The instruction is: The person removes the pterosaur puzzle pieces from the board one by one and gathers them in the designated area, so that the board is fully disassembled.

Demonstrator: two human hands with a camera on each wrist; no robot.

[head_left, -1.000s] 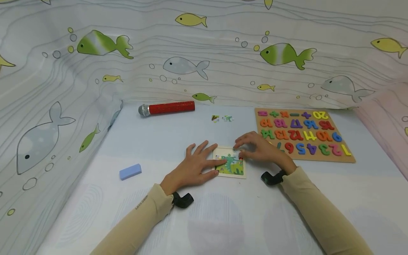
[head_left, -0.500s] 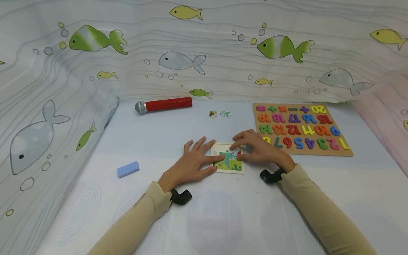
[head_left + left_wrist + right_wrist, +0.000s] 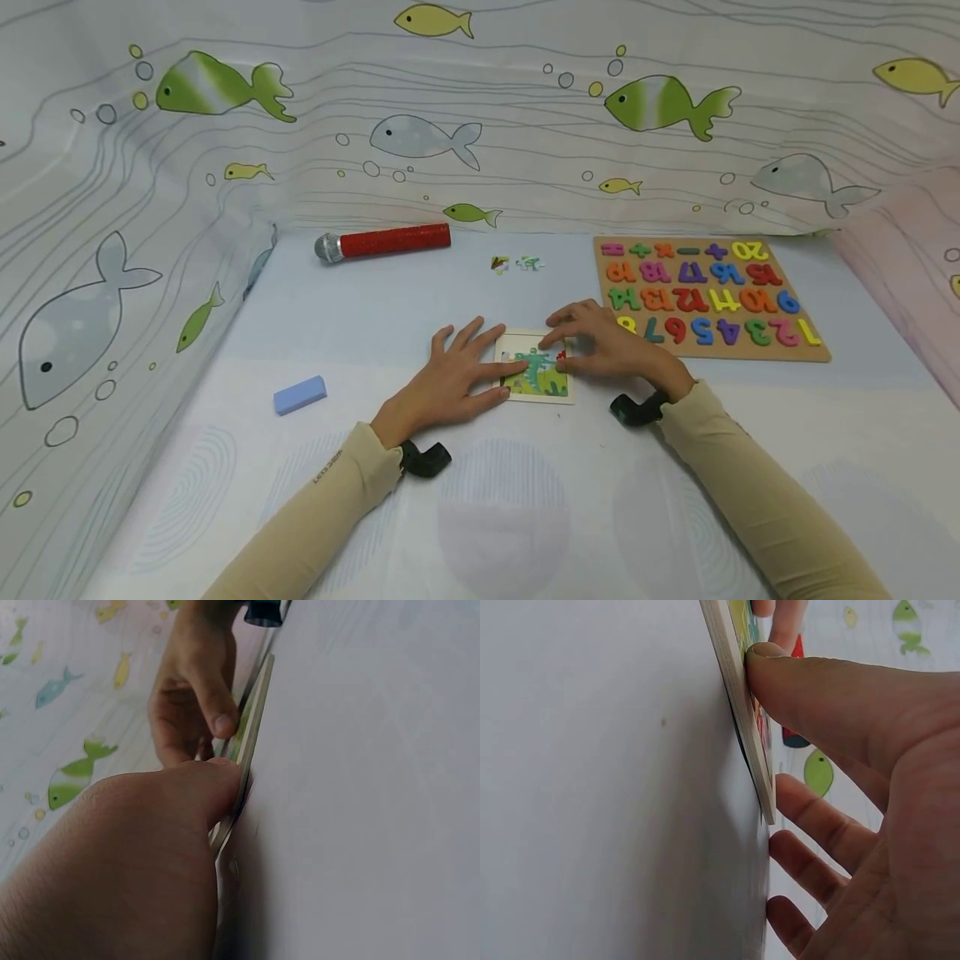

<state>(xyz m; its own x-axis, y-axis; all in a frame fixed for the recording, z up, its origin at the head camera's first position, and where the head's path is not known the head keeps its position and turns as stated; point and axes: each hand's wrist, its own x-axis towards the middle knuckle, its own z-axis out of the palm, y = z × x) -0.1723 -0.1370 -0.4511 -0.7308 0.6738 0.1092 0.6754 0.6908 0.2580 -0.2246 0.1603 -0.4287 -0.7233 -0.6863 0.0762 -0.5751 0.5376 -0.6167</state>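
A small square jigsaw puzzle in a pale wooden frame, picturing a green dinosaur, lies between both hands. My left hand has its fingers spread, the index finger on the picture and the thumb at the near left corner. In the left wrist view that thumb rests against the board's edge. At the upper right of the picture, my right hand pinches a puzzle piece between thumb and index finger, mostly covered by them. The right wrist view has the thumb on the picture, with the other fingers beyond the frame.
Two loose jigsaw pieces lie beyond the puzzle. A red toy microphone is at the back left and a blue block at the left. The wooden number board sits right, just behind my right hand.
The right index finger has moved slightly left and down over the picture, the thumb staying near the right edge. My left hand keeps its place. The head view has shifted slightly.
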